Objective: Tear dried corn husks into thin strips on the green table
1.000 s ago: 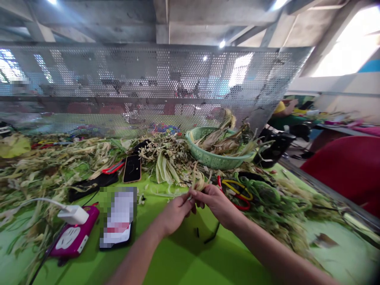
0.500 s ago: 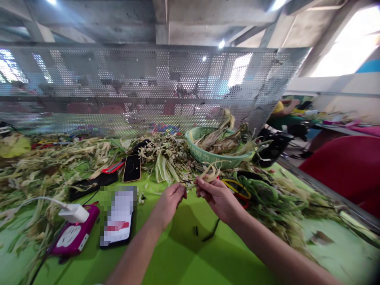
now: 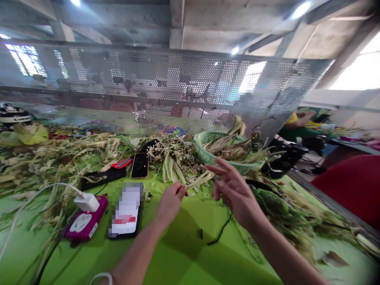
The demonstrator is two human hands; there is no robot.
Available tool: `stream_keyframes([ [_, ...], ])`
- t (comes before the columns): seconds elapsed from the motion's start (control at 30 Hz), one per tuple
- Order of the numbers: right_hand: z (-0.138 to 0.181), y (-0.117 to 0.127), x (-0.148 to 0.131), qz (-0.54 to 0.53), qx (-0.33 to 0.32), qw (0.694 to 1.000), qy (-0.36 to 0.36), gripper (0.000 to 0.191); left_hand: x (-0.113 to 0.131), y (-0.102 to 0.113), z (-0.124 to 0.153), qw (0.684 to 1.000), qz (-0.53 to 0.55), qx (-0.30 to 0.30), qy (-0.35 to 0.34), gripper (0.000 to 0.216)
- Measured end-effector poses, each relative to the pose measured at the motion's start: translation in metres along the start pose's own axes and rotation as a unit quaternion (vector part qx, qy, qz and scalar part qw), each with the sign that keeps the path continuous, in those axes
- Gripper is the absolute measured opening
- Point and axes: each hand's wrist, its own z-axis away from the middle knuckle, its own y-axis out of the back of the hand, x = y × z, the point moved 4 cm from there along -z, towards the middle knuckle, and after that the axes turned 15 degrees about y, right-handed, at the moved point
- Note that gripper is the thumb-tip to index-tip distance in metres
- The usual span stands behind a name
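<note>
Pinched between thumb and fingertips of the left hand [image 3: 171,201] is one end of a pale husk strip [image 3: 199,181], which is held above the middle of the green table [image 3: 178,245] and extended to the right and slightly away. On the right hand [image 3: 234,194], the fingers are spread and raised beside the free end of the strip; whether contact is made there cannot be told.

On the near side of the hands, a short black piece [image 3: 201,234] and a thin dark cord [image 3: 222,230] are noted on the table. Beyond the strip, a bundle of pale husk [image 3: 171,168] is laid against a heap of dried scraps [image 3: 182,149]. To the far right, a green basket [image 3: 204,156] is seen, filled with dry husks [image 3: 228,147]. To the right of the right hand, a tangled green mass [image 3: 271,202] is spread.

To the left, a phone with a lit screen [image 3: 126,215], partly pixelated, is placed beside a purple power strip [image 3: 87,223], into which a white charger [image 3: 86,202] is plugged. Farther off, a dark phone [image 3: 139,165] is found near a red-handled tool [image 3: 122,162]. At the far side, the table is bounded by a perforated panel [image 3: 148,89].
</note>
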Motion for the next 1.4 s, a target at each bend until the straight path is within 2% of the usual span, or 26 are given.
stream_keyframes([
  [0.07, 0.008, -0.015, 0.016, 0.058, -0.118, 0.990, -0.054, 0.041, 0.007, -0.001, 0.006, 0.997, -0.049, 0.012, -0.050, 0.029],
  [0.1, 0.012, -0.020, 0.024, 0.083, -0.149, 0.983, -0.066, 0.037, 0.011, -0.001, 0.009, 0.994, -0.071, 0.016, -0.075, 0.027],
  [0.2, 0.016, -0.025, 0.037, 0.211, -0.185, 0.959, -0.027, 0.024, 0.017, -0.002, 0.014, 0.986, -0.122, 0.015, -0.114, 0.026],
  [0.27, 0.017, -0.026, 0.033, 0.296, -0.200, 0.934, 0.018, 0.026, 0.018, -0.002, 0.013, 0.986, -0.119, -0.003, -0.114, 0.029],
  [0.33, 0.018, -0.026, 0.025, 0.330, -0.208, 0.920, 0.049, 0.029, 0.017, -0.001, 0.012, 0.991, -0.078, -0.036, -0.105, 0.034],
  [0.4, 0.018, -0.026, 0.018, 0.321, -0.203, 0.924, 0.054, 0.029, 0.015, 0.003, 0.009, 0.994, -0.019, -0.050, -0.091, 0.038],
  [0.43, 0.018, -0.025, 0.016, 0.309, -0.193, 0.930, 0.048, 0.029, 0.013, 0.007, 0.006, 0.996, 0.014, -0.039, -0.081, 0.039],
  [0.57, 0.015, -0.015, 0.016, 0.258, -0.125, 0.958, 0.012, 0.029, 0.005, 0.020, -0.002, 0.989, 0.139, 0.042, -0.036, 0.043],
  [0.63, 0.012, -0.011, 0.018, 0.239, -0.097, 0.966, -0.006, 0.029, 0.007, 0.023, -0.001, 0.982, 0.178, 0.051, -0.038, 0.044],
  [0.73, 0.011, -0.007, 0.021, 0.217, -0.082, 0.972, -0.026, 0.030, 0.017, 0.024, 0.008, 0.982, 0.167, 0.055, -0.073, 0.043],
  [0.8, 0.010, -0.006, 0.023, 0.209, -0.082, 0.974, -0.033, 0.031, 0.024, 0.023, 0.014, 0.985, 0.141, 0.036, -0.092, 0.043],
  [0.97, 0.011, -0.006, 0.027, 0.193, -0.087, 0.976, -0.050, 0.030, 0.022, 0.012, 0.013, 0.983, 0.154, -0.080, -0.067, 0.034],
  [1.17, 0.014, -0.011, 0.029, 0.213, -0.108, 0.970, -0.053, 0.027, 0.013, 0.012, 0.002, 0.974, 0.216, -0.042, -0.056, 0.029],
  [1.3, 0.015, -0.011, 0.029, 0.220, -0.104, 0.969, -0.051, 0.028, 0.008, 0.016, -0.001, 0.948, 0.319, -0.004, -0.014, 0.032],
  [1.33, 0.015, -0.010, 0.029, 0.215, -0.091, 0.971, -0.051, 0.029, 0.007, 0.015, 0.000, 0.941, 0.338, -0.009, -0.007, 0.035],
  [1.4, 0.014, -0.008, 0.030, 0.193, -0.057, 0.978, -0.056, 0.031, 0.009, 0.010, 0.004, 0.939, 0.338, -0.057, -0.003, 0.042],
])
